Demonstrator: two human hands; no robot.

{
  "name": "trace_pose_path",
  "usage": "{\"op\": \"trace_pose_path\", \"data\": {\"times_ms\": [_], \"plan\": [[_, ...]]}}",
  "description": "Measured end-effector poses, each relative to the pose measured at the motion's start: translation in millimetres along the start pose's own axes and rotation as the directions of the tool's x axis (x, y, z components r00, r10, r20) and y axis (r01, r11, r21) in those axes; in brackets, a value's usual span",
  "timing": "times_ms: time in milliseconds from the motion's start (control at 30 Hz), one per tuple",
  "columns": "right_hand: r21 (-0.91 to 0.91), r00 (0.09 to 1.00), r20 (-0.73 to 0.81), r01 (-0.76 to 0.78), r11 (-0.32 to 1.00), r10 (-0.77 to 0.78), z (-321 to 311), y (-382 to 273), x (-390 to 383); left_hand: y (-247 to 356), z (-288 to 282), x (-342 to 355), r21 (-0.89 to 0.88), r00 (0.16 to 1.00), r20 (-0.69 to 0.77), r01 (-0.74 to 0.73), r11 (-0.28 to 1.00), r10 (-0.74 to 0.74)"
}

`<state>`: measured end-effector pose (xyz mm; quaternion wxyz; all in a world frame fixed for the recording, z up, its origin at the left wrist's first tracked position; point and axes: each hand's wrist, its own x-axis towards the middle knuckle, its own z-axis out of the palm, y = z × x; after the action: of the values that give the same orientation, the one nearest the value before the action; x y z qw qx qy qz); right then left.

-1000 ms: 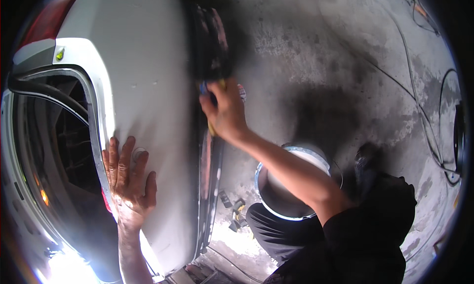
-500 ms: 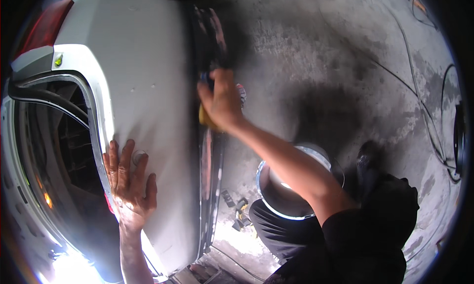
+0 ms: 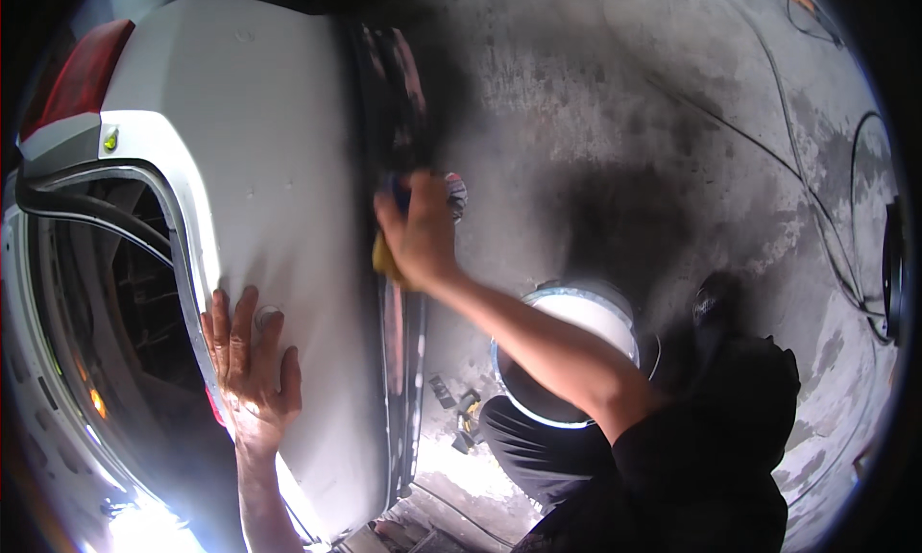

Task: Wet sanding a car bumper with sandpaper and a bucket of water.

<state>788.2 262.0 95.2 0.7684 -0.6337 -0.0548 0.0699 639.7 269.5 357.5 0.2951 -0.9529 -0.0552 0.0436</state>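
Observation:
My left hand (image 3: 252,361) lies flat with its fingers spread on the smooth grey panel (image 3: 264,121) of a car's rear end. Its fingertips are close to the edge of the trunk opening. Farther off, along the dark lower edge (image 3: 389,92) of that panel, my right hand (image 3: 423,231) is closed over a yellow-and-blue pad (image 3: 387,263). The pad presses against or very near the panel's edge; motion blur and my fingers hide most of it. A red tail lamp (image 3: 91,68) sits at the panel's far left corner.
A bucket (image 3: 607,324) stands on the floor, partly behind my right forearm. Small yellow and black items (image 3: 468,420) lie beside the car. Cables (image 3: 816,202) run across the stained concrete floor (image 3: 547,101) at right. A bright light (image 3: 144,524) glares at lower left.
My right hand has moved a little nearer to me along the panel's edge with the pad in it. My left hand stays on the panel. The whole view has shifted slightly.

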Motion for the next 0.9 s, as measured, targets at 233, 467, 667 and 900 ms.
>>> {"op": "trace_pose_path", "data": {"times_ms": [233,467,667,900], "plan": [[0.007,0.998,-0.055,0.016,1.000,-0.016,0.1,10.3,25.8,4.5,2.4,7.9,0.028,1.000,-0.006,-0.027,0.999,0.027],[0.078,1.000,0.003,0.005,0.997,-0.005,-0.5,-3.9,-6.5,-1.0,0.9,0.9,0.016,1.000,0.003,-0.025,1.000,0.025],[-0.019,0.994,-0.022,-0.107,0.994,0.106,5.4,24.5,37.8,1.6,3.4,5.1,0.035,0.999,0.032,-0.019,0.999,0.018],[0.041,0.988,-0.041,-0.150,0.988,0.152,4.2,39.8,98.6,-0.6,8.4,8.4,0.041,0.997,0.006,-0.071,0.997,0.071]]}}
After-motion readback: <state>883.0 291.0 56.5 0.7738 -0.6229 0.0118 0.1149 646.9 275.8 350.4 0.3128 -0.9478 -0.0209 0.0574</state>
